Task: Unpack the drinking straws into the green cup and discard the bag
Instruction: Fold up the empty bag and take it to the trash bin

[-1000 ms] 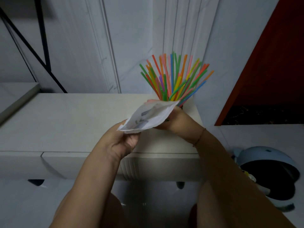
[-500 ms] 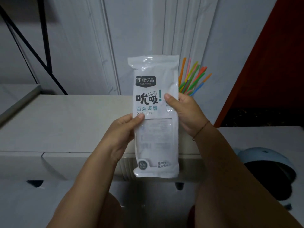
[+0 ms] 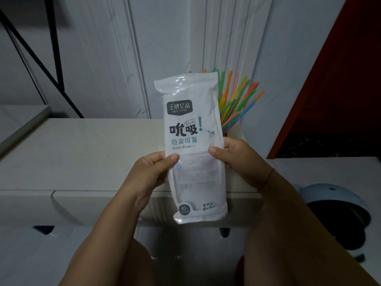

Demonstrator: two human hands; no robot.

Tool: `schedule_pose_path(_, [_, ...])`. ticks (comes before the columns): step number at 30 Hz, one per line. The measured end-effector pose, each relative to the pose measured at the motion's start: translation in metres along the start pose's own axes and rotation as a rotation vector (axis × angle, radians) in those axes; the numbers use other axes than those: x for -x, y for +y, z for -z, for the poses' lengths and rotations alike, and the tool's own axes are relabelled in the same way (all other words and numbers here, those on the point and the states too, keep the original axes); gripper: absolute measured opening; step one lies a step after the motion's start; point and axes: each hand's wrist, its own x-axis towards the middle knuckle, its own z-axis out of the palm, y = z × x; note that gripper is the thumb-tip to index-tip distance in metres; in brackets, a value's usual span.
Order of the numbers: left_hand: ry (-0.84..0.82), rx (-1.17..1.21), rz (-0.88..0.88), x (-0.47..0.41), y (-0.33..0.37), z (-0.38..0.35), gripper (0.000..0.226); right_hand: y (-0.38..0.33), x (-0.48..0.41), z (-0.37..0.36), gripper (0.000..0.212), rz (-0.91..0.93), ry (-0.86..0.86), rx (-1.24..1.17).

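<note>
I am watching both hands holding the bag (image 3: 193, 145) upright in front of me, its printed face turned toward the camera. The left hand (image 3: 152, 172) is pinching the bag's left edge about halfway up, with the thumb lying on the front and the other fingers curled behind. The right hand (image 3: 237, 157) is gripping the right edge the same way, its thumb pressing the front just under the words "Drink Straw" and its fingers wrapping round the back. The bag is hanging flat and straight between the two hands. Its top is reaching well above them and its bottom is dropping below them, past the front edge of the counter (image 3: 82, 153).

Beyond the right hand, partly hidden behind the bag's upper right side, the straws (image 3: 237, 100) are fanning out in orange, green, yellow, pink and blue, leaning rightward. I am not seeing the cup itself, because the bag and the right hand are covering the spot where the straws' lower ends are meeting. The counter is stretching pale and wide beneath and to the left of the left hand, against a white panelled wall. Below and to the right of the right forearm, a blue bin (image 3: 334, 203) is sitting low down, showing a dark opening.
</note>
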Motion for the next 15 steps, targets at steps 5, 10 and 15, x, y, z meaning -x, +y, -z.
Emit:
schedule_pose_path(5, [0.059, 0.048, -0.064, 0.004, 0.003, 0.0, 0.006, -0.013, 0.009, 0.004, 0.022, 0.082, -0.04, 0.059])
schedule_pose_path(10, [0.03, 0.104, -0.105, 0.008, 0.011, -0.002, 0.01, -0.016, 0.009, 0.005, 0.025, 0.13, 0.025, -0.129])
schedule_pose_path(15, [0.04, 0.197, -0.094, 0.008, 0.015, 0.001, 0.021, -0.024, 0.017, 0.011, 0.018, 0.111, 0.035, -0.209])
